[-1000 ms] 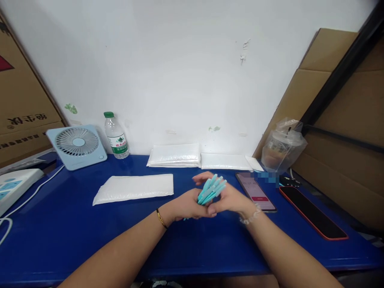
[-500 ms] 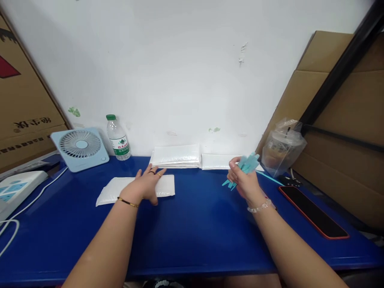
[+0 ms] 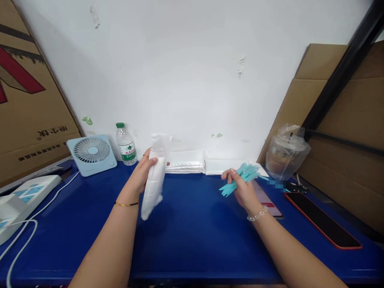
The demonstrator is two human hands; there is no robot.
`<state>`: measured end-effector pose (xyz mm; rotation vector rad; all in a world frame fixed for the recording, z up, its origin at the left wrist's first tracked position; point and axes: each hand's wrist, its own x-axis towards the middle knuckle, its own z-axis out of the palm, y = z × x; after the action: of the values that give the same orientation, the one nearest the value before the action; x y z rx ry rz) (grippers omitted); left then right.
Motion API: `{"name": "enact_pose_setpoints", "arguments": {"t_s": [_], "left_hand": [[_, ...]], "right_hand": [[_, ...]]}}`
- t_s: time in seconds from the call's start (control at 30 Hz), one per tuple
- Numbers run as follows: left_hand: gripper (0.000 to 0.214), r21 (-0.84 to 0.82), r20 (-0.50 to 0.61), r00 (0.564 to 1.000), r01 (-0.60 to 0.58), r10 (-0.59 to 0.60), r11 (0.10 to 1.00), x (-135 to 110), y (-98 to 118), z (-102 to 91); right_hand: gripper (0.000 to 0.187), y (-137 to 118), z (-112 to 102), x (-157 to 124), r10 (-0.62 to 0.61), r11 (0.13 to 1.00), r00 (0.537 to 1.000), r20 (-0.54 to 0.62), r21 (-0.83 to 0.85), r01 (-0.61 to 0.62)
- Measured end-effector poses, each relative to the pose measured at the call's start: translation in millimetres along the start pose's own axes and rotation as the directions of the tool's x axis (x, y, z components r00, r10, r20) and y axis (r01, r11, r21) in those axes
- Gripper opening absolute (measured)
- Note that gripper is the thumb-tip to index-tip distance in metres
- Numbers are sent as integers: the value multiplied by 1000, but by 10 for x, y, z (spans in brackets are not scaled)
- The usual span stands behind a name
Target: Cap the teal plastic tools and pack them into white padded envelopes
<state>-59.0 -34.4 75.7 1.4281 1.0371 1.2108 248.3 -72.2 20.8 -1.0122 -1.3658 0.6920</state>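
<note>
My left hand (image 3: 143,172) grips a white plastic-wrapped packet (image 3: 155,180), raised off the blue table and tilted nearly upright; its fingers wrap behind it. A bundle of thin turquoise strips (image 3: 242,176) is closed in my right hand (image 3: 240,186), low over the table's right half. The strips fan out at both ends. Beyond my hands, a stack of white wrapped packets (image 3: 187,162) and a lower white packet (image 3: 220,166) lie against the wall.
A light-blue fan (image 3: 92,154) and a water bottle (image 3: 126,146) stand back left, near a white power strip (image 3: 33,194) with cables. At right are a bagged drink cup (image 3: 286,154), a phone with a lit screen (image 3: 268,202) and a dark phone in an orange case (image 3: 322,220).
My left hand has taken hold of the packet that lay flat beneath it and lifted it on end. My right hand keeps the strips. The camera view has shifted a little.
</note>
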Motion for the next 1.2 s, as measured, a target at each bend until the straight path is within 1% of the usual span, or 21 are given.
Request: {"name": "enact_pose_setpoints", "arguments": {"t_s": [0.07, 0.1, 0.17, 0.2, 0.23, 0.27, 0.3, 0.37, 0.43, 0.47, 0.5, 0.53, 0.57, 0.63, 0.73, 0.8, 0.87, 0.97, 1.03, 1.1, 1.2], "left_hand": [[59, -342, -5, 997, 69, -75, 937, 23, -24, 97], [56, -450, 32, 994, 110, -107, 886, 37, -55, 156], [51, -580, 126, 971, 240, -205, 778, 56, -138, 289], [50, -623, 176, 947, 317, -267, 715, 60, -186, 361], [51, -665, 208, 923, 375, -323, 646, 61, -233, 432], [51, -705, 225, 904, 408, -363, 579, 59, -279, 502], [47, -744, 228, 889, 422, -397, 518, 57, -320, 566], [36, -791, 245, 853, 451, -460, 414, 51, -387, 671], [28, -823, 260, 826, 461, -501, 333, 49, -429, 736], [27, -834, 267, 818, 461, -509, 304, 48, -440, 753], [27, -843, 269, 816, 456, -511, 285, 48, -447, 761], [28, -850, 272, 819, 451, -505, 273, 48, -451, 764], [29, -855, 275, 824, 445, -495, 266, 46, -453, 763], [30, -863, 282, 838, 434, -467, 259, 38, -451, 762], [30, -868, 293, 851, 428, -436, 251, 3, -432, 785], [29, -861, 311, 844, 445, -436, 246, -36, -401, 818], [27, -862, 306, 843, 442, -442, 247, -78, -359, 856], [22, -884, 290, 858, 410, -424, 225, -118, -311, 898], [20, -895, 306, 870, 401, -387, 194, -121, -307, 913], [21, -897, 334, 879, 407, -339, 171, -114, -322, 919], [22, -904, 343, 895, 397, -284, 160, -103, -335, 910]], "right_hand": [[37, -132, -12, -43, -107, 983, 994, -20, -153, 103], [37, -198, -12, -77, -162, 959, 987, -17, -239, 153], [38, -327, 9, -161, -290, 883, 957, 22, -379, 276], [37, -387, 33, -205, -367, 835, 929, 54, -422, 355], [35, -445, 70, -244, -453, 779, 887, 87, -445, 441], [32, -499, 118, -278, -543, 717, 831, 121, -449, 534], [29, -550, 178, -305, -629, 650, 761, 156, -431, 626], [25, -638, 325, -341, -782, 509, 590, 202, -340, 791], [26, -704, 483, -368, -871, 380, 430, 239, -226, 897], [27, -726, 555, -384, -886, 332, 373, 274, -187, 925], [28, -740, 617, -402, -892, 294, 330, 308, -159, 943], [30, -747, 667, -422, -890, 269, 302, 341, -143, 953], [32, -746, 704, -443, -886, 256, 288, 364, -134, 957], [35, -732, 744, -474, -885, 260, 287, 367, -121, 958], [34, -717, 758, -443, -864, 323, 344, 368, -117, 939], [29, -744, 758, -355, -821, 394, 406, 401, -116, 912], [21, -819, 750, -227, -720, 517, 496, 485, -101, 850], [11, -1004, 711, -20, -475, 751, 624, 620, -84, 655], [10, -1128, 681, 100, -356, 841, 677, 644, -94, 532], [11, -1214, 667, 194, -298, 873, 705, 643, -116, 474], [16, -1259, 683, 281, -292, 866, 713, 638, -139, 479]]}}
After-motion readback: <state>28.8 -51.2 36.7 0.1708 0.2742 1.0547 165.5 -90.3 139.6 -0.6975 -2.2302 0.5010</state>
